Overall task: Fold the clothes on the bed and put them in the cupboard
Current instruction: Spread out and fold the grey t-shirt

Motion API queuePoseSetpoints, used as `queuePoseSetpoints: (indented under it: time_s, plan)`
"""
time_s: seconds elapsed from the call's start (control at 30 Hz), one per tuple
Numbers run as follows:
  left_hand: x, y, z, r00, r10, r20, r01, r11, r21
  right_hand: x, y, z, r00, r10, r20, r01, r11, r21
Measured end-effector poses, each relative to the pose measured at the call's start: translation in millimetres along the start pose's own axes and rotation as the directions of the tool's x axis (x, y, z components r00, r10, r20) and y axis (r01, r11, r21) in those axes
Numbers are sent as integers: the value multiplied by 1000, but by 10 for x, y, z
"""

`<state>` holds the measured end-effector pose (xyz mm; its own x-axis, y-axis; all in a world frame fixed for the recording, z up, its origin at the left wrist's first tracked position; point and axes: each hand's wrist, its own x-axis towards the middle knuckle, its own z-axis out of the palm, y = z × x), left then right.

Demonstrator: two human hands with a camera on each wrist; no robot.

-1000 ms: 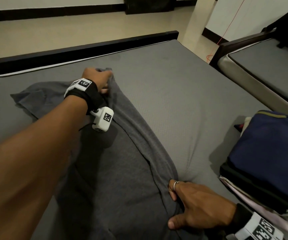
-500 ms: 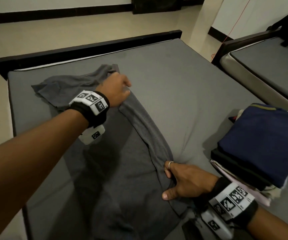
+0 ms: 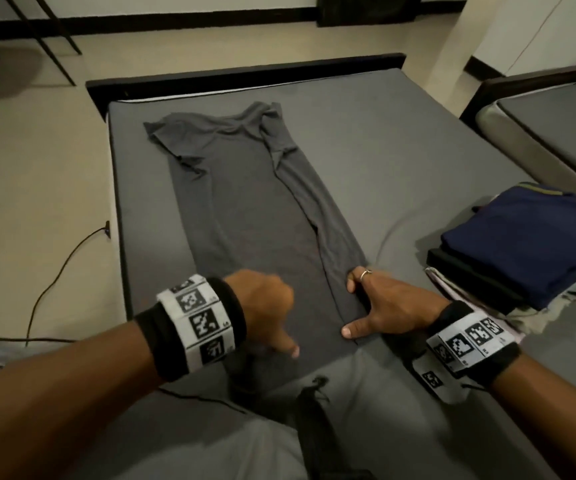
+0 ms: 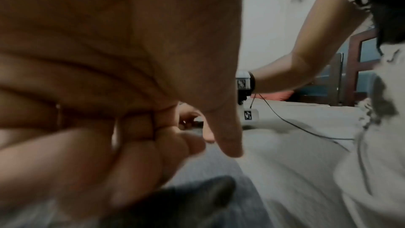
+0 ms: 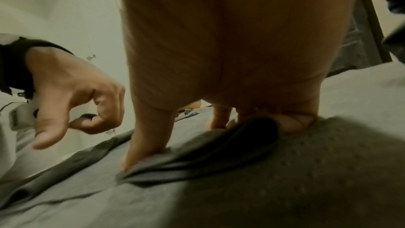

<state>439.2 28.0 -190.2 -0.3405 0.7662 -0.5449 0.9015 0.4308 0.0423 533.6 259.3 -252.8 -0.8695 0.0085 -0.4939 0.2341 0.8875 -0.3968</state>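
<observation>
A dark grey garment lies lengthwise on the grey bed, its right side folded inward as a long strip. My right hand presses the near right corner of that strip, thumb and ringed finger spread on the cloth. In the right wrist view the thumb sits on the layered hem of the garment. My left hand hovers over the near end of the garment, fingers loosely curled, thumb pointing down, holding nothing. The left hand also appears empty from the right wrist.
A stack of folded clothes, navy on top, sits on the bed's right side close to my right wrist. A second bed stands further right. A black cable trails on the floor to the left. Bare mattress lies beyond the garment.
My left hand let go of the far collar end and drew back to the near hem. The right hand stayed on the near right corner. The view pulled back.
</observation>
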Motion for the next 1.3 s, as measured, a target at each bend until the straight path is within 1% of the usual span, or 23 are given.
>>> queuePoseSetpoints:
  time_s: [0.07, 0.13, 0.27, 0.4, 0.43, 0.47, 0.53, 0.57, 0.63, 0.7, 0.77, 0.8, 0.9, 1.0, 1.1, 1.17, 1.23, 1.3]
  plan:
    - [-112, 74, 203, 992, -47, 120, 52, 998, -35, -127, 19, 79, 1000, -20, -12, 18, 993, -114]
    - [-165, 115, 371, 984, -68, 166, 74, 997, -31, -249, 46, 145, 999, -31, 9, 32, 985, -167]
    - [-223, 187, 566, 986, -92, 142, 89, 996, 28, -391, 86, 205, 998, -55, -19, 52, 987, -150]
    - [-244, 318, 621, 990, -88, 113, 77, 992, 96, -436, 77, 219, 986, -137, -95, 122, 980, -157]
    - [-258, 342, 611, 991, -85, 102, 76, 993, 95, -456, 76, 212, 982, -151, -109, 129, 973, -189]
    - [-267, 361, 594, 993, -79, 88, 71, 993, 96, -478, 60, 202, 977, -168, -128, 130, 955, -265]
    - [-296, 392, 555, 997, -58, 54, 52, 992, 114, -519, 22, 186, 955, -237, -176, 126, 868, -480]
    - [-307, 402, 533, 998, -47, 37, 42, 991, 131, -523, 23, 192, 940, -281, -192, 134, 825, -549]
    - [-313, 401, 510, 1000, -19, 9, 17, 987, 163, -536, 21, 189, 922, -337, -190, 169, 793, -585]
    - [-315, 386, 489, 1000, 2, -15, 0, 985, 172, -539, 9, 197, 911, -373, -178, 207, 785, -584]
    - [-312, 357, 466, 999, 7, -31, -2, 989, 150, -555, -49, 188, 921, -354, -162, 218, 815, -537]
    - [-307, 335, 454, 1000, 10, -27, -7, 992, 124, -564, -98, 170, 937, -314, -151, 197, 835, -513]
    - [-294, 228, 408, 999, 10, -37, -10, 1000, -2, -527, -178, 101, 965, -225, -131, 127, 846, -518]
    - [-262, 102, 386, 999, -3, -35, -2, 993, -120, -502, -221, -9, 969, -209, -132, 108, 837, -537]
    - [-236, 59, 393, 1000, -17, 1, 17, 986, -169, -489, -273, -63, 978, -176, -109, 88, 831, -550]
    - [-229, 79, 402, 1000, -21, 19, 25, 981, -194, -450, -270, -55, 981, -164, -100, 86, 843, -531]
    - [-233, 112, 395, 999, -39, 3, 39, 974, -225, -390, -251, -42, 981, -167, -101, 94, 857, -506]
    - [-253, 113, 388, 998, -61, -14, 55, 962, -266, -358, -204, -41, 973, -201, -113, 134, 892, -431]
